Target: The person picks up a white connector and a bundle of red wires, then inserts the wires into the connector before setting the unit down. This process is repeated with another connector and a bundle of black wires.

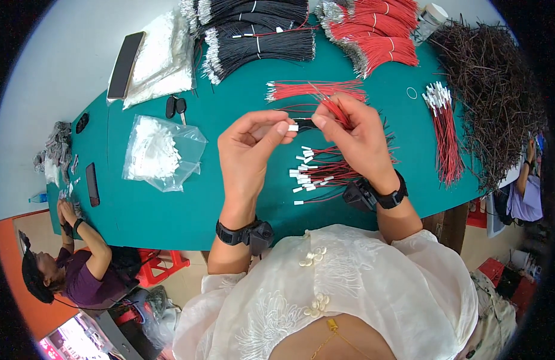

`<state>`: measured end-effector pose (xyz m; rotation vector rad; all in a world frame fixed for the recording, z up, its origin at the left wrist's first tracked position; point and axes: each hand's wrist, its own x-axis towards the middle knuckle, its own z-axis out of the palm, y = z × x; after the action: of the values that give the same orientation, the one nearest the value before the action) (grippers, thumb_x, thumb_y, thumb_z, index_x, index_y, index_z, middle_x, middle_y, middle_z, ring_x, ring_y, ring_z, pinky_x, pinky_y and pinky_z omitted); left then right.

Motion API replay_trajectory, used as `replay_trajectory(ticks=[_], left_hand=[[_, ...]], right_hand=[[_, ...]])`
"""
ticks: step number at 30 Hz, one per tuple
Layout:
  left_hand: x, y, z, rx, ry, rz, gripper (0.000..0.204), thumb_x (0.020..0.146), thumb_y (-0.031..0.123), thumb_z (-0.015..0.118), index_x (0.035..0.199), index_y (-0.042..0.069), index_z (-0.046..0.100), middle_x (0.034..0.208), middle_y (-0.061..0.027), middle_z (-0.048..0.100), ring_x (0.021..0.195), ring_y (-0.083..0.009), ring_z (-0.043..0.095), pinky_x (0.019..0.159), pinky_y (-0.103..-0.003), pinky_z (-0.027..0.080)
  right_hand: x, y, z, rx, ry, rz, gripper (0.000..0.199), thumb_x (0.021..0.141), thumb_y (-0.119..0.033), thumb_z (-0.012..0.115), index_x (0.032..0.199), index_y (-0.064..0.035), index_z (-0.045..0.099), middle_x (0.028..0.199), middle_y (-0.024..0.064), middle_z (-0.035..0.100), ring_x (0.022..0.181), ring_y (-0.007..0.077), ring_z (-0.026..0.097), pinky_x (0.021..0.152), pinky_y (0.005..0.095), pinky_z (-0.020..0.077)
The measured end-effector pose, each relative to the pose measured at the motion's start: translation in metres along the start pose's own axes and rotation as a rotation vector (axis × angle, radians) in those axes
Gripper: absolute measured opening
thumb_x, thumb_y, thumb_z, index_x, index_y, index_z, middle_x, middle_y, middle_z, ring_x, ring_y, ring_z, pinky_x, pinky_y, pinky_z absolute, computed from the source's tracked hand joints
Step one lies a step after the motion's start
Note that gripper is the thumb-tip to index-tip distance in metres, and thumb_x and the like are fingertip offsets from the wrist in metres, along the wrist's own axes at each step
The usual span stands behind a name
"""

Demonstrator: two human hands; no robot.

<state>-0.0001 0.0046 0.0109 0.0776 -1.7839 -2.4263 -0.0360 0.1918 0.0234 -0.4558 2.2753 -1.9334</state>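
Observation:
My left hand (pixel 246 147) is closed in a pinch on a small white plastic connector (pixel 294 128) above the green table. Just to its right, my right hand (pixel 363 135) is closed round a small bunch of red wires (pixel 335 110), whose bare tips stick out past the fingers. A dark wire runs between the two hands near the connector; whether it is seated in the housing cannot be made out. Below the hands lies a loose pile of red and black wires with white connectors (pixel 310 174). Behind them, a row of red wires (pixel 316 90) lies across the tabletop.
Black wire bundles (pixel 259 45) and red wire bundles (pixel 376 36) lie at the back. An open bag of white connectors (pixel 153 150) sits left, near keys (pixel 181 108) and phones (pixel 125 66). A tied bundle (pixel 445 135) and a dark wire heap (pixel 487 90) lie right. Another person works far left.

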Motion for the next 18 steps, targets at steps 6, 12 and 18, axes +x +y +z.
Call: replay_trajectory(ticks=[6,12,18], left_hand=[[-0.003,0.0,0.002,-0.073,-0.013,-0.022,0.014,0.086,-0.003,0.069,0.099,-0.004,0.066,0.093,-0.0136,0.071,0.081,-0.0181,0.07,0.075,-0.028,0.058],[-0.004,-0.01,0.005,-0.244,0.066,-0.004,0.011,0.087,-0.003,0.069,0.096,-0.002,0.064,0.093,-0.0137,0.071,0.08,-0.0178,0.069,0.073,-0.028,0.057],[-0.004,-0.008,-0.001,-0.298,0.111,-0.01,0.012,0.087,-0.003,0.069,0.097,-0.001,0.064,0.095,-0.0142,0.07,0.08,-0.0178,0.069,0.073,-0.029,0.056]], right_hand=[[-0.001,-0.002,0.001,-0.052,0.009,-0.087,0.01,0.091,-0.006,0.067,0.091,0.002,0.059,0.078,-0.0009,0.058,0.068,0.0028,0.049,0.059,0.0191,0.0385],[-0.007,-0.008,0.01,-0.027,-0.012,-0.072,0.012,0.091,-0.006,0.067,0.09,0.0009,0.058,0.073,-0.0011,0.055,0.066,0.0028,0.046,0.057,0.0204,0.0369],[-0.011,-0.002,0.01,-0.019,0.044,-0.074,0.011,0.091,-0.007,0.067,0.09,0.0003,0.058,0.071,-0.0022,0.055,0.065,0.0023,0.046,0.057,0.0201,0.0363]])
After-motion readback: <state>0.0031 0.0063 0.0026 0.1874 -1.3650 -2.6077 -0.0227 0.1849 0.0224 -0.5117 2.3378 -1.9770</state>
